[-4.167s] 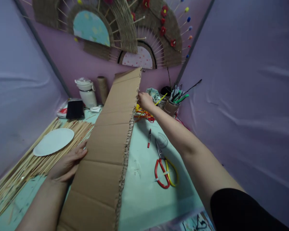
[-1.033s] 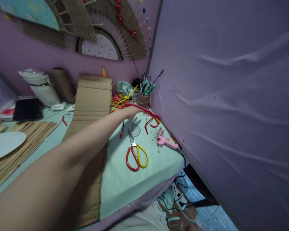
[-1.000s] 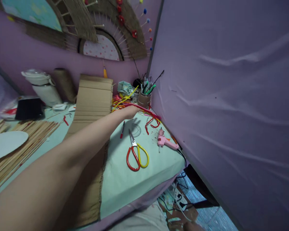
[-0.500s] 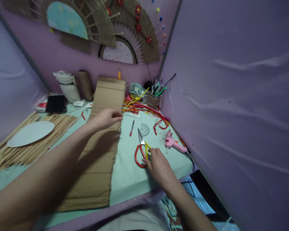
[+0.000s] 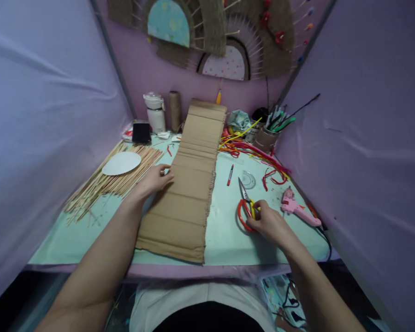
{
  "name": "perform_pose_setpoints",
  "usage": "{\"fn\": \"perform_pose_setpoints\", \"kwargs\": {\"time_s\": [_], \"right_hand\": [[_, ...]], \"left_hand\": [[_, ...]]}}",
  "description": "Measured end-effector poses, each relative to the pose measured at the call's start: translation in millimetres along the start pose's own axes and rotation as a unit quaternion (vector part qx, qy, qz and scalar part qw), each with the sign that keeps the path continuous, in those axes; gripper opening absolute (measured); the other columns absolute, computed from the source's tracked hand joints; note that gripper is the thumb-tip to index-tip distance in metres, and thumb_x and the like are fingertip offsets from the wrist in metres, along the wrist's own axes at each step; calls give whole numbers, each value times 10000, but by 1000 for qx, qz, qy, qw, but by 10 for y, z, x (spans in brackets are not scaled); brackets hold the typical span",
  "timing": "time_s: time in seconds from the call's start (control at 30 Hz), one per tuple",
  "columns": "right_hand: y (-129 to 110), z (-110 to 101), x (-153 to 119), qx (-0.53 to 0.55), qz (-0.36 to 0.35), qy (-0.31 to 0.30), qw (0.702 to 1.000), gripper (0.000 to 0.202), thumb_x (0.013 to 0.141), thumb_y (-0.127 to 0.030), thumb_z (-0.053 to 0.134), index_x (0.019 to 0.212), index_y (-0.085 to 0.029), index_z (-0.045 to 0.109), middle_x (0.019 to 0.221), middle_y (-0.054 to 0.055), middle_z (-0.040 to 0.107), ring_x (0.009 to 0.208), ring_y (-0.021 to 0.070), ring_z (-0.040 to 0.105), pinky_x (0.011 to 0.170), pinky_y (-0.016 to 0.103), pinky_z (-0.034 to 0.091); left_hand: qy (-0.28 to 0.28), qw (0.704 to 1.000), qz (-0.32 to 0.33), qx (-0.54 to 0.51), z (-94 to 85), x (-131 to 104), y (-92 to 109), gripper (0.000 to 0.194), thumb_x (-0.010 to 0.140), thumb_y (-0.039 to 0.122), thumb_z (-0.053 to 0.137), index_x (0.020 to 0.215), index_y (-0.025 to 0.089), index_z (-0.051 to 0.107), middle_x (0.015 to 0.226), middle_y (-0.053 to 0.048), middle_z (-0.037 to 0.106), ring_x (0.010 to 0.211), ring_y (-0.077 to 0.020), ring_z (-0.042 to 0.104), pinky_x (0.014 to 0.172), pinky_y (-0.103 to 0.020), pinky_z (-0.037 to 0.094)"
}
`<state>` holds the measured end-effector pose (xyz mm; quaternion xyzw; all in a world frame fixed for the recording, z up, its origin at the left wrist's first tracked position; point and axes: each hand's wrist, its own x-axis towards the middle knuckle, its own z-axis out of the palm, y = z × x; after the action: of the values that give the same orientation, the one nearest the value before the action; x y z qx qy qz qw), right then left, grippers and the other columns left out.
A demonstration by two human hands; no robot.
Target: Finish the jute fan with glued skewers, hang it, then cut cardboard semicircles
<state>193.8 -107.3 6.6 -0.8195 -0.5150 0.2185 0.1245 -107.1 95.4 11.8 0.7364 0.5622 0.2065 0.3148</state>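
Note:
A long strip of brown corrugated cardboard (image 5: 190, 184) lies down the middle of the table, its right edge ragged. My left hand (image 5: 157, 179) is at its left edge, fingers loosely bent and apart, holding nothing. On the right, my right hand (image 5: 266, 221) has its fingers closed at the handles of a pair of scissors (image 5: 244, 212). One handle loop is red, and yellow shows beside it under my fingers. The blades point away from me, near a clear protractor (image 5: 249, 180). Left of them lies a red-and-grey pen (image 5: 230, 175).
A pink glue gun (image 5: 299, 207) with a cord lies at the right edge. Thin wooden sticks (image 5: 86, 193) under a white oval (image 5: 121, 163) cover the left. Behind stand a white bottle (image 5: 156, 115), a brown roll (image 5: 174, 110), pipe cleaners (image 5: 252, 150) and a pen holder (image 5: 265, 138).
The view has swung left and drawn back. My left hand has moved from over the cardboard's right side to its left edge. My right hand stays at the scissors.

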Motion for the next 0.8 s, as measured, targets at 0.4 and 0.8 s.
{"fn": "perform_pose_setpoints", "kwargs": {"time_s": [0.4, 0.8], "right_hand": [[-460, 448, -432, 558, -33, -214, 801, 573, 603, -328, 830, 1005, -234, 433, 864, -6, 633, 694, 135, 612, 561, 229, 469], [-560, 617, -339, 596, -23, -201, 777, 591, 605, -455, 847, 981, -203, 467, 575, -137, 423, 394, 23, 317, 354, 160, 324]], "left_hand": [[61, 958, -66, -273, 51, 46, -182, 393, 665, 228, 764, 1039, 164, 665, 1061, -139, 655, 909, -217, 639, 802, -329, 497], [-119, 857, -142, -480, 60, 83, -10, 273, 585, 236, 817, 810, 143, 693, 786, -101, 735, 675, -207, 679, 643, -323, 546]]}}
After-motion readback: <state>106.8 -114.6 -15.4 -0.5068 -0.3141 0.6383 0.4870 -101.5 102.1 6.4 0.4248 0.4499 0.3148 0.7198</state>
